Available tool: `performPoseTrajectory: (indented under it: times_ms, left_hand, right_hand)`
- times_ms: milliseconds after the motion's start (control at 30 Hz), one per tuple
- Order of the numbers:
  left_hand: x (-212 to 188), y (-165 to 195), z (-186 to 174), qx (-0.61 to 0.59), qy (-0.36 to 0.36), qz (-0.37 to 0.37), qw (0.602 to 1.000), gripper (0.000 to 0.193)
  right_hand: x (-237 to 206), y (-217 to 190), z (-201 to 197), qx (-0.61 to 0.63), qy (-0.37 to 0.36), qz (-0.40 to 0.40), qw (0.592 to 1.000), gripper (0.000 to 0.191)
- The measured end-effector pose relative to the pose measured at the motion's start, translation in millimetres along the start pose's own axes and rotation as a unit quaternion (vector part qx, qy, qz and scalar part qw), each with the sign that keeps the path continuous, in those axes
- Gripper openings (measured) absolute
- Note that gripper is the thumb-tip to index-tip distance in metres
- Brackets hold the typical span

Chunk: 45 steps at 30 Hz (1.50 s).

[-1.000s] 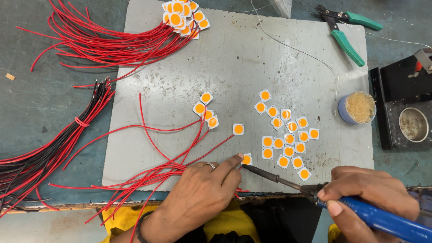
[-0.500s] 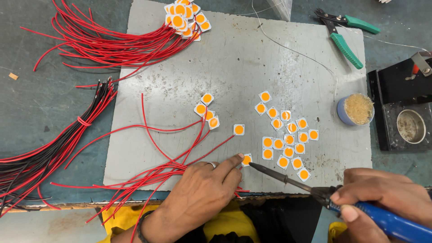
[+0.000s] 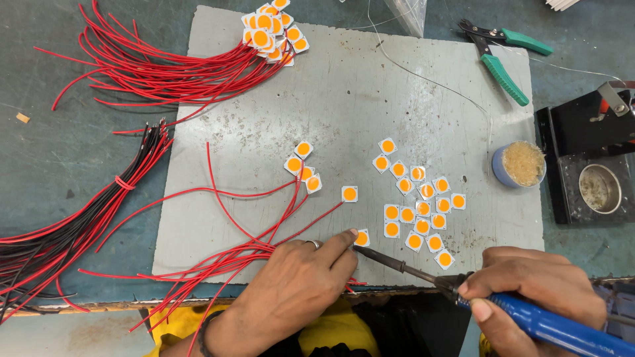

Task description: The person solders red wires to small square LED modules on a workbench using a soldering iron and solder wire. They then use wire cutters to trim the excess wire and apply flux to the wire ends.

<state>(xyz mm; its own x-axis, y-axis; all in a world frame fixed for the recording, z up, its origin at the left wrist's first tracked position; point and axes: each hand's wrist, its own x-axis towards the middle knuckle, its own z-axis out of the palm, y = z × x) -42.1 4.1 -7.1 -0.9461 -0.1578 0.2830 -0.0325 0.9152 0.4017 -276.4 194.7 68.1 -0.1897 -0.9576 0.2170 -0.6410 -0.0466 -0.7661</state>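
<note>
Iron tip meets chip under left fingertip.
Left hand (image 3: 297, 281) pins the LED chip (image 3: 361, 238); right hand (image 3: 536, 281), gripping the soldering iron (image 3: 463, 287), lies at four o'clock.

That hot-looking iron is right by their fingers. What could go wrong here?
The soldering iron tip sits almost against the left hand fingertip that presses the small orange square, so a slip could burn it. Loose red wires lie under that hand and could get scorched. The right hand reaches past the crowded loose squares, which it might scatter.
</note>
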Motion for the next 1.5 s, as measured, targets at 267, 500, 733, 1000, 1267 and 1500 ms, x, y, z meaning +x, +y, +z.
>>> performPoseTrajectory:
  times_ms: [267,500,733,1000,1267,1500]
  left_hand:
    - [2,-1,-2,0.0,-0.013,0.002,1.0,0.016]
    - [2,0,0,0.003,-0.008,-0.001,1.0,0.019]
    - [1,0,1,-0.003,-0.01,-0.006,1.0,0.017]
    - [1,1,2,0.002,-0.001,-0.009,1.0,0.02]
    - [2,1,3,0.009,-0.008,-0.011,1.0,0.019]
    - [1,1,3,0.002,-0.002,-0.01,1.0,0.017]
  right_hand:
    - [-1,2,-2,-0.008,-0.007,-0.022,1.0,0.011]
    - [-4,-5,-10,-0.03,0.011,0.029,0.999,0.013]
    - [-6,5,-4,-0.001,0.023,-0.011,1.0,0.01]
    - [-2,3,-2,0.008,0.011,-0.004,1.0,0.009]
    - [-7,11,-5,0.011,-0.002,-0.021,1.0,0.01]
    - [-24,12,-17,0.024,0.047,0.014,0.999,0.012]
